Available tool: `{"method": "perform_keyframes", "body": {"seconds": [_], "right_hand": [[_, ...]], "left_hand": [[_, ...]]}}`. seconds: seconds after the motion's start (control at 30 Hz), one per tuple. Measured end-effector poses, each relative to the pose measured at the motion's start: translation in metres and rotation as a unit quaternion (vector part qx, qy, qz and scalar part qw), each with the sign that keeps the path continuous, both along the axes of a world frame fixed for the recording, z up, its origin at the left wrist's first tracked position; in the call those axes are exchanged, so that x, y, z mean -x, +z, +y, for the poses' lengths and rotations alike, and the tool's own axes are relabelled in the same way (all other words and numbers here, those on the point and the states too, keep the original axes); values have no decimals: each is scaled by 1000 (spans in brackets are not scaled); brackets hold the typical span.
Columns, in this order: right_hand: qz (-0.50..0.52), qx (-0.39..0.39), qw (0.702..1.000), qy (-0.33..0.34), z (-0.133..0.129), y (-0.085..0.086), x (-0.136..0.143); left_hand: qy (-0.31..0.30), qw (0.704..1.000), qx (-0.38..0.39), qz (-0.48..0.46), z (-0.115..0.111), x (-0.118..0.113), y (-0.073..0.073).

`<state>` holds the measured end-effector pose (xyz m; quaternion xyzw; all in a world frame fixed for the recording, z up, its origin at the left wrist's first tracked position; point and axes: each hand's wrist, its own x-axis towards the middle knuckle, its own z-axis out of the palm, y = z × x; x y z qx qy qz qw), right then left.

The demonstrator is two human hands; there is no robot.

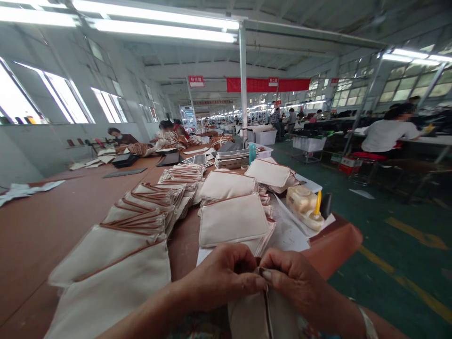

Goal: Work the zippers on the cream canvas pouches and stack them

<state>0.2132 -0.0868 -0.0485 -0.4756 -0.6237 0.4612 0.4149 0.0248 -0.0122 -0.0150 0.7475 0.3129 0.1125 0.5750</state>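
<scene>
Clock directions are taken from the wearer's two hands, with twelve straight ahead. At far left, a crumpled white sheet (31, 189) lies at ten o'clock on a broad brown table (49, 230). Next comes a long, fanned row of pale beige pouches (123, 270) with brown edging, overlapping from nine o'clock out to eleven. Between eleven and twelve, just beyond the hands, is a stack of similar pouches (233, 221), lying flat. At the lower middle, the left hand (224, 273) pinches the brown-edged opening of a beige pouch (247, 314) between thumb and curled fingers; this pouch hangs at six o'clock, right below the hands. The right hand (294, 278) grips the same edge, its thumb touching the left thumb, and a pale band (367, 323) circles its wrist. At one o'clock, a yellowish plastic container (300, 200) sits beside a yellow handle (318, 202). Farther off, between one and two, sits a co-worker in a white shirt (384, 133).
</scene>
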Motion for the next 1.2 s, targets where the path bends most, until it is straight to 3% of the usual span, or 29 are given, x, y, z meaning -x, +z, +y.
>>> {"method": "perform_keyframes", "body": {"seconds": [0.23, 0.37, 0.47, 0.6, 0.8, 0.97, 1.07, 1.2], "right_hand": [[-39, -51, 998, -22, -3, 3, 6], [-43, -46, 997, -45, -3, -2, 9], [-20, -59, 997, -37, -5, -9, 6], [-18, -157, 987, 40, -8, -14, -4], [-88, -310, 942, 88, -6, -8, -14], [-155, -383, 907, 80, -8, -14, -15], [-111, -355, 926, 68, -17, -17, -15], [-14, -133, 991, -16, -24, -4, -15]], "left_hand": [[7, 993, -98, 71, -10, -7, 5], [-2, 991, -97, 94, -14, -10, 9], [-16, 995, -60, 72, -13, -8, 7], [-30, 999, 43, 15, -11, -3, -2], [68, 958, 261, -94, -15, -1, -10], [40, 967, 241, -75, -15, -3, -14], [-3, 986, 155, -67, -12, 0, -13], [-50, 995, 62, -54, -10, 5, -6]]}}
